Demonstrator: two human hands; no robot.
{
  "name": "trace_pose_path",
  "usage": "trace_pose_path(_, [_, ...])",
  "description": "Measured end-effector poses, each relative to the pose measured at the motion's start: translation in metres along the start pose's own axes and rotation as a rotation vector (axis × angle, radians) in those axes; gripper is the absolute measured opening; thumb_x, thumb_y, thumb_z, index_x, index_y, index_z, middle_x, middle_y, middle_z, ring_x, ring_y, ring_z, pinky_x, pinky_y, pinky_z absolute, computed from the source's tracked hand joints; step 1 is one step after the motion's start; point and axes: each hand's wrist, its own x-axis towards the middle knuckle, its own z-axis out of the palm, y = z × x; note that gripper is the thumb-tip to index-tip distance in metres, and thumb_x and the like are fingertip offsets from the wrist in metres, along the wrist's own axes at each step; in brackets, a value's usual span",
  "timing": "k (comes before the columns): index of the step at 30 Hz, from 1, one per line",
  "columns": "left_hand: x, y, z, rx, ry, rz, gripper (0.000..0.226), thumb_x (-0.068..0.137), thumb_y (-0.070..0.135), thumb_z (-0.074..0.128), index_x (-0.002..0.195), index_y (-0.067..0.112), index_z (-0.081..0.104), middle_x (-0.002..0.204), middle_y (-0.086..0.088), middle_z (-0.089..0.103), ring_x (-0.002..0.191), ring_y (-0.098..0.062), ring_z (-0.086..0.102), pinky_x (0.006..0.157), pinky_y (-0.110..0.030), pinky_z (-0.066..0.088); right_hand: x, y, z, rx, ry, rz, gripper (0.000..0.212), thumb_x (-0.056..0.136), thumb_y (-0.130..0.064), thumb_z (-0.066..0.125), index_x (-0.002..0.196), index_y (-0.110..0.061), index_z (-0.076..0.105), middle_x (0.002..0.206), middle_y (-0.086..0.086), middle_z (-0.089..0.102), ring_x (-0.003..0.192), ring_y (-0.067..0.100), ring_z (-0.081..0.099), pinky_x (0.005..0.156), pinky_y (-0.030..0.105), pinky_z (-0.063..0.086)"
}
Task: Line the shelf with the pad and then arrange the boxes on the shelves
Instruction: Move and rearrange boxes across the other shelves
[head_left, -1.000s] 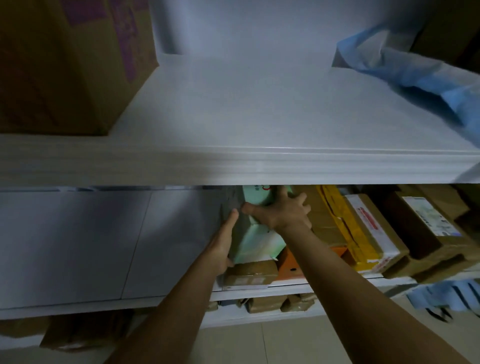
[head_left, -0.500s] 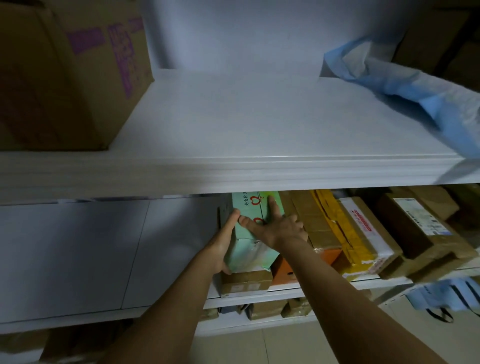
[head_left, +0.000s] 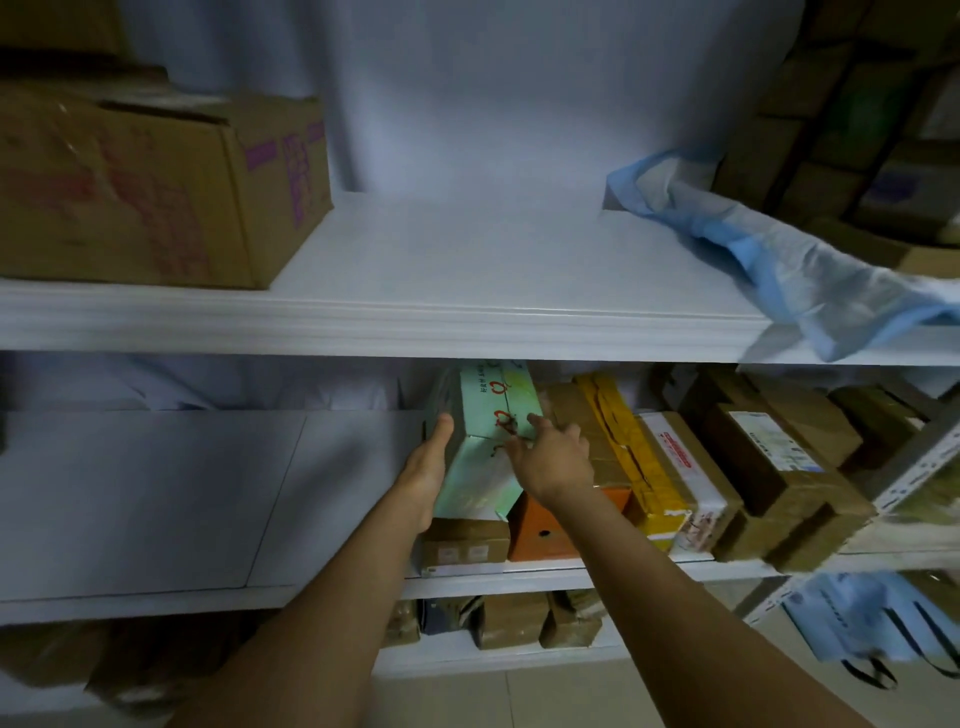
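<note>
1. The left hand (head_left: 427, 470) lies flat against the left side of a pale green box (head_left: 485, 441) on the middle shelf (head_left: 156, 499), its fingers pressed together and stretched along the box's face.
2. The right hand (head_left: 553, 457) rests on the top and right edge of the same box, fingers slightly spread, with their tips touching the printed lid.
3. The green box stands tilted, sitting on a small brown box (head_left: 465, 540) and an orange box (head_left: 550, 530).
4. Just to its right, taped brown parcels (head_left: 779, 467) and a yellow-taped parcel (head_left: 623, 447) lean in a row.
5. The white pad (head_left: 467, 249) covers the upper shelf (head_left: 363, 327); a large cardboard box (head_left: 156, 187) sits at its left end.
6. A crumpled blue sheet (head_left: 779, 260) drapes over the right end of the upper shelf.
</note>
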Motion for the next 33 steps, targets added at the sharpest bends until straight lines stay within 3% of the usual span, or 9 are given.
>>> trace_pose_path(3, [-0.023,-0.002,-0.003,0.009,0.08,0.031,0.06,0.089,0.061,0.042,0.124,0.014,0.055,0.121,-0.005,0.059,0.107,-0.027,0.058,0.09,-0.037,0.045,-0.017,-0.001,-0.006,0.071,0.097,-0.071,0.037,0.094,-0.022,0.052,0.131,-0.019,0.054,0.139,0.011,0.043,0.121,0.028,0.051,0.097,0.035,0.046])
trace_pose_path(6, [-0.048,-0.002,-0.014,0.054,0.183,0.15,0.017,0.094,0.023,0.053,0.082,0.012,0.057,0.088,-0.008,0.059,0.082,-0.023,0.054,0.065,-0.027,0.04,-0.032,-0.014,-0.008,0.235,0.1,-0.145,0.02,0.092,-0.012,0.056,0.109,-0.016,0.066,0.121,0.002,0.06,0.11,0.02,0.059,0.09,0.033,0.053])
trace_pose_path(8, [-0.061,0.002,-0.029,0.078,0.256,0.222,0.025,0.091,0.021,0.058,0.067,0.015,0.052,0.078,-0.01,0.056,0.079,-0.024,0.053,0.067,-0.032,0.042,-0.045,-0.032,-0.007,0.313,0.091,-0.202,0.011,0.093,-0.022,0.057,0.09,-0.019,0.066,0.094,-0.003,0.064,0.09,0.014,0.061,0.082,0.033,0.055])
trace_pose_path(10, [-0.079,0.014,-0.049,0.089,0.35,0.304,0.032,0.091,0.029,0.057,0.062,0.014,0.051,0.075,-0.012,0.057,0.076,-0.026,0.055,0.072,-0.038,0.046,-0.056,-0.056,-0.007,0.333,0.117,-0.296,0.03,0.094,-0.033,0.053,0.065,-0.022,0.055,0.064,-0.005,0.055,0.067,0.015,0.055,0.066,0.032,0.048])
trace_pose_path(13, [-0.102,0.039,-0.084,0.006,0.519,0.429,0.041,0.095,0.028,0.047,0.057,0.014,0.052,0.065,-0.008,0.055,0.067,-0.025,0.052,0.067,-0.034,0.041,-0.07,-0.095,-0.012,0.433,0.149,-0.413,0.044,0.094,-0.036,0.051,0.055,-0.017,0.044,0.051,-0.004,0.042,0.058,0.016,0.045,0.058,0.03,0.033])
trace_pose_path(17, [-0.128,0.082,-0.133,-0.061,0.671,0.549,0.036,0.095,0.024,0.044,0.065,0.007,0.055,0.068,-0.011,0.053,0.068,-0.023,0.048,0.067,-0.033,0.038,-0.075,-0.148,-0.03,0.638,0.114,-0.492,0.031,0.095,-0.033,0.049,0.065,-0.023,0.052,0.068,-0.002,0.059,0.072,0.021,0.058,0.069,0.031,0.045])
trace_pose_path(20, [-0.145,0.122,-0.169,0.019,0.787,0.636,0.027,0.095,0.019,0.041,0.077,0.004,0.055,0.071,-0.012,0.051,0.075,-0.027,0.05,0.075,-0.043,0.047,-0.073,-0.188,-0.047,0.728,0.056,-0.498,0.023,0.098,-0.033,0.042,0.089,-0.021,0.059,0.094,0.008,0.066,0.089,0.028,0.063,0.086,0.046,0.051])
trace_pose_path(25, [-0.148,0.187,-0.224,0.104,0.937,0.717,0.038,0.097,0.015,0.043,0.132,0.002,0.05,0.135,-0.018,0.051,0.122,-0.036,0.048,0.102,-0.04,0.038,-0.056,-0.24,-0.061,0.818,-0.028,-0.436,0.047,0.101,-0.037,0.031,0.129,-0.005,0.052,0.13,0.014,0.055,0.118,0.03,0.053,0.103,0.049,0.041])
trace_pose_path(33, [-0.113,0.232,-0.262,0.122,0.861,0.757,0.014,0.094,0.017,0.05,0.1,0.006,0.056,0.108,-0.019,0.06,0.092,-0.03,0.055,0.085,-0.038,0.045,-0.034,-0.285,-0.053,0.969,-0.189,-0.241,0.059,0.099,-0.051,0.02,0.142,-0.015,0.038,0.147,0.011,0.041,0.131,0.031,0.041,0.104,0.046,0.036])
